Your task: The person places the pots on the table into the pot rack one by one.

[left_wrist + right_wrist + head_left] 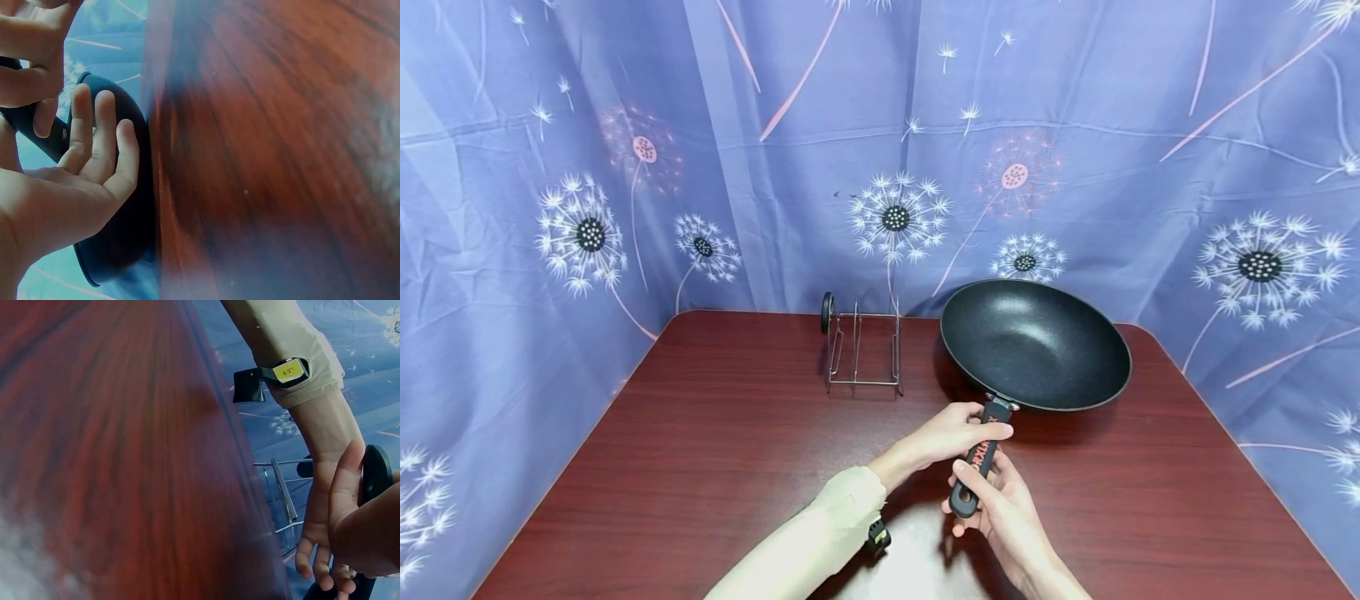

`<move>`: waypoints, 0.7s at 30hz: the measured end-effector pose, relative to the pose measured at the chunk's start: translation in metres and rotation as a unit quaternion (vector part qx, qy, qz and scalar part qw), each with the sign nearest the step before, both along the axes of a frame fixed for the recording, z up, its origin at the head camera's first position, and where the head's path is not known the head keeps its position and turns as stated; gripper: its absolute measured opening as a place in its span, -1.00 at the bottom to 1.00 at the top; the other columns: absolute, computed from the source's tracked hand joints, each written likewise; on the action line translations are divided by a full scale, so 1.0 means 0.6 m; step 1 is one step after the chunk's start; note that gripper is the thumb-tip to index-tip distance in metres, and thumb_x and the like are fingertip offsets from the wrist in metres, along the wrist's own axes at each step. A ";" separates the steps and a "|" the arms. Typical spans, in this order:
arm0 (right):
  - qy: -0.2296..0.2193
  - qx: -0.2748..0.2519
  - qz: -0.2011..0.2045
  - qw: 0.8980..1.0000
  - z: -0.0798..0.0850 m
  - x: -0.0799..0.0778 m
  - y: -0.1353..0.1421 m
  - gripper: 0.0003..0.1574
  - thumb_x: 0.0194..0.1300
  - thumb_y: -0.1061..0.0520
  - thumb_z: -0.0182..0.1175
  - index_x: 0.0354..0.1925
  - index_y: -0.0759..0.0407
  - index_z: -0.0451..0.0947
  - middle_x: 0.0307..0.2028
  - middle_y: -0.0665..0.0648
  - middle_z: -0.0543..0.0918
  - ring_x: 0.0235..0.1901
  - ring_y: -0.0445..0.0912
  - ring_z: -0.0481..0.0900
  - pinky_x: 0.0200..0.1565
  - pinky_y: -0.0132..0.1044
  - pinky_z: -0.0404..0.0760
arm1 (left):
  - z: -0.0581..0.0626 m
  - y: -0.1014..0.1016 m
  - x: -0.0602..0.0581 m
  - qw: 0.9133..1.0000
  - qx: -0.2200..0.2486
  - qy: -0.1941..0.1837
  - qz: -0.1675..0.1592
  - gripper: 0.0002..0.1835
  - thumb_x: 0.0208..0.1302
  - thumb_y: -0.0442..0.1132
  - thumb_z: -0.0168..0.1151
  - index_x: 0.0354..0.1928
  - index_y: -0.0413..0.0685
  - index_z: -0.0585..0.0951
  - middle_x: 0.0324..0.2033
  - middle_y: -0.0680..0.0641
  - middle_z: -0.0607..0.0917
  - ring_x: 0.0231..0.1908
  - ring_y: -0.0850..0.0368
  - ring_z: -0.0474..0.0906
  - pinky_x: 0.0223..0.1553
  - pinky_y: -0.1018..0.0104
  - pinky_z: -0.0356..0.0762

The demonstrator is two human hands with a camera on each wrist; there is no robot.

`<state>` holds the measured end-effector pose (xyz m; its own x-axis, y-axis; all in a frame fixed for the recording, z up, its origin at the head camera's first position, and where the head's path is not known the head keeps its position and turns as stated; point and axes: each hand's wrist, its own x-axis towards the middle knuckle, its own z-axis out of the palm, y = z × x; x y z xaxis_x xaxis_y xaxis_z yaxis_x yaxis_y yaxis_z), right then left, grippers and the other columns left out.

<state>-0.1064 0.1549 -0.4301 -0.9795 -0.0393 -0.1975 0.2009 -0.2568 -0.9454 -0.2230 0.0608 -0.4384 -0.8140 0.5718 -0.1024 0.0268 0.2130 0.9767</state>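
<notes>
A black wok (1037,346) is held with its bowl tilted toward me over the table's back right. Its black handle (981,454) with red lettering points down toward me. My left hand (951,433) grips the handle close to the bowl, thumb laid across the top. In the left wrist view, that hand's other fingers (105,134) are spread beside the wok's underside. Lower down, my right hand (1007,508) holds the handle's end, thumb on top and fingers behind. A wire rack (865,383) with a black round piece (827,312) at its left stands left of the wok.
The dark red wooden table (700,467) runs back to a blue curtain (790,183) with dandelion prints, which also hangs along both sides. A small black device (877,536) is strapped at my left wrist, under the pale sleeve (820,533).
</notes>
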 end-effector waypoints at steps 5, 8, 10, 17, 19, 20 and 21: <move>-0.005 0.008 -0.007 1.000 0.003 0.000 -0.002 -0.45 0.41 0.10 0.18 0.19 0.17 0.13 -0.33 0.05 0.59 -0.53 -0.12 0.66 -0.60 -0.34 0.59 | 0.002 -0.001 0.001 1.000 0.003 0.002 0.001 -0.73 0.22 0.04 0.35 -0.34 0.02 0.58 -0.56 0.12 0.63 -0.49 0.28 0.53 -0.36 0.42 0.49; -0.004 0.010 -0.008 1.000 0.002 -0.001 -0.003 -0.45 0.41 0.11 0.18 0.19 0.18 0.13 -0.33 0.05 0.58 -0.53 -0.12 0.66 -0.59 -0.34 0.59 | 0.004 -0.001 0.002 1.000 -0.004 0.003 0.003 -0.73 0.22 0.05 0.34 -0.37 0.03 0.57 -0.58 0.13 0.61 -0.50 0.29 0.52 -0.37 0.42 0.47; -0.003 0.012 -0.008 1.000 0.002 -0.002 -0.003 -0.46 0.41 0.11 0.17 0.18 0.18 0.13 -0.33 0.05 0.58 -0.53 -0.12 0.66 -0.59 -0.34 0.60 | 0.004 -0.001 0.002 1.000 -0.007 0.004 0.004 -0.73 0.22 0.05 0.34 -0.38 0.03 0.57 -0.58 0.13 0.60 -0.50 0.29 0.51 -0.37 0.42 0.46; 0.008 0.034 -0.009 0.999 0.001 -0.006 -0.004 -0.51 0.41 0.18 0.16 0.16 0.18 0.15 -0.34 0.07 0.58 -0.54 -0.12 0.66 -0.60 -0.33 0.60 | 0.001 0.004 0.001 1.000 0.008 0.003 -0.008 -0.73 0.29 0.00 0.27 -0.28 -0.09 0.61 -0.56 0.10 0.64 -0.50 0.28 0.54 -0.38 0.44 0.49; 0.012 0.044 -0.013 0.999 0.002 -0.007 -0.006 -0.53 0.41 0.22 0.14 0.15 0.18 0.15 -0.35 0.08 0.58 -0.56 -0.12 0.65 -0.60 -0.32 0.60 | 0.000 0.005 0.001 1.000 0.016 0.000 -0.014 -0.72 0.31 -0.02 0.25 -0.25 -0.13 0.63 -0.55 0.08 0.66 -0.50 0.28 0.56 -0.38 0.44 0.51; 0.014 0.049 -0.016 0.999 0.002 -0.008 -0.007 -0.54 0.41 0.23 0.14 0.14 0.18 0.15 -0.36 0.09 0.59 -0.57 -0.11 0.65 -0.60 -0.31 0.60 | -0.001 0.005 0.002 1.000 0.022 -0.002 -0.015 -0.71 0.32 -0.04 0.25 -0.23 -0.15 0.63 -0.54 0.07 0.66 -0.50 0.28 0.56 -0.38 0.44 0.51; 0.016 0.054 -0.019 0.998 0.002 -0.007 -0.008 -0.54 0.40 0.25 0.13 0.13 0.20 0.15 -0.36 0.10 0.60 -0.58 -0.11 0.64 -0.61 -0.31 0.60 | -0.001 0.004 0.003 0.999 0.027 -0.004 -0.016 -0.71 0.33 -0.05 0.24 -0.22 -0.18 0.63 -0.53 0.05 0.68 -0.50 0.28 0.57 -0.37 0.44 0.51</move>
